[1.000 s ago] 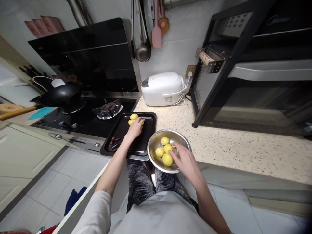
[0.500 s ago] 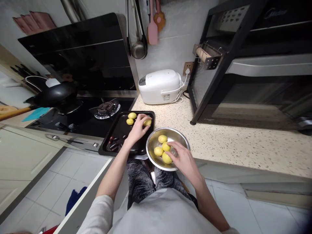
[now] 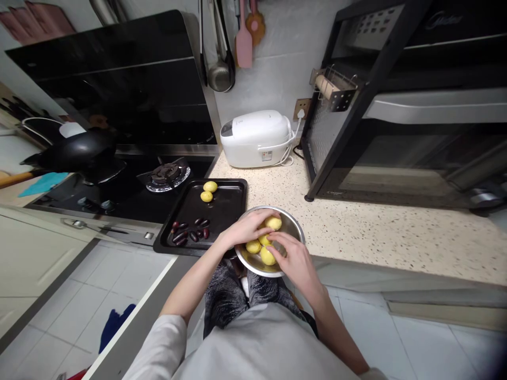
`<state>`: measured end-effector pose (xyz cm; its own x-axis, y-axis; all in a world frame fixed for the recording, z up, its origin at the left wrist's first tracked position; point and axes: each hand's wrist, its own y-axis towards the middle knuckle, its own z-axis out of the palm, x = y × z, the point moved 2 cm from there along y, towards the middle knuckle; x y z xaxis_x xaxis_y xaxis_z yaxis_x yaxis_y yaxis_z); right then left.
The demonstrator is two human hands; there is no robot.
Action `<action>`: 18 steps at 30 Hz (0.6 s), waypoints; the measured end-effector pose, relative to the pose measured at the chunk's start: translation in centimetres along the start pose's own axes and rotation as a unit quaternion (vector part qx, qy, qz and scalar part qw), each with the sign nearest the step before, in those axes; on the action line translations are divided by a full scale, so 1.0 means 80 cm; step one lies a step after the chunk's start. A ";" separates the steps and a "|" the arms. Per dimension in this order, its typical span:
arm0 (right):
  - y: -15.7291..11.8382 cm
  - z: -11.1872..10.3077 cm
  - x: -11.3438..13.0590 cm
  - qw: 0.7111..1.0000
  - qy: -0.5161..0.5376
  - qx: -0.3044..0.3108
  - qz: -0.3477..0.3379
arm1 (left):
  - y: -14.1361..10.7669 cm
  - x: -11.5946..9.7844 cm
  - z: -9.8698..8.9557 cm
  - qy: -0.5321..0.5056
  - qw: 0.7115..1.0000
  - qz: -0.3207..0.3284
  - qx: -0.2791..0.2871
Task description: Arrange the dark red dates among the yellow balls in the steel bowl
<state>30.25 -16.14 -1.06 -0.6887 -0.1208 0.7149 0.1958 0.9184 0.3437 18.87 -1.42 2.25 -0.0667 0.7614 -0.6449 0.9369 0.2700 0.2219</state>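
Observation:
A steel bowl (image 3: 295, 228) stands at the counter's front edge with several lemons in it. Over its far side, my left hand (image 3: 249, 228) is closed around a lemon (image 3: 274, 222). My right hand (image 3: 293, 258) reaches in from the right. Its curved thumb and fingers grip at a lemon (image 3: 268, 256) near the bowl's front; part of the grip is hidden. Another lemon (image 3: 253, 246) lies at the left inside the bowl. On the black baking tray (image 3: 232, 206) to the left lie two lemons (image 3: 209, 187) and several long dark grapes (image 3: 193, 236).
Behind the tray and bowl sits a white rice cooker (image 3: 257, 140) with its cord plugged in. An oven (image 3: 415, 158) in a black rack fills the right side. The gas hob (image 3: 166, 175) with a black wok (image 3: 85, 150) is at left. An open drawer (image 3: 130, 322) juts out below.
My left hand has carried a lemon from the tray rightward to the bowl. My right hand has stayed at the lemons in the bowl. The view has shifted slightly.

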 end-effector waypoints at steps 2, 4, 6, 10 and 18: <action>0.000 -0.001 0.001 1.000 0.005 -0.002 0.001 | 0.000 -0.001 0.001 -0.003 1.000 0.013 0.010; 0.000 -0.002 0.001 1.000 0.002 -0.004 0.003 | -0.001 -0.003 0.001 -0.008 1.000 0.020 0.013; 0.000 -0.002 0.002 1.000 -0.002 -0.006 0.004 | -0.001 -0.005 0.000 -0.009 1.000 0.022 0.014; 0.000 -0.002 0.000 1.000 -0.016 -0.007 0.016 | 0.001 -0.005 0.001 0.017 0.999 0.012 0.043; -0.003 -0.002 -0.006 0.998 -0.040 -0.046 0.019 | -0.005 0.006 0.006 0.070 0.997 -0.001 0.040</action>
<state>30.66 -16.34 -1.38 -0.7324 -0.0517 0.6789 0.2847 0.8825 0.3744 18.60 -1.49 1.49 -0.1111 0.8374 -0.5352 0.9607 0.2284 0.1579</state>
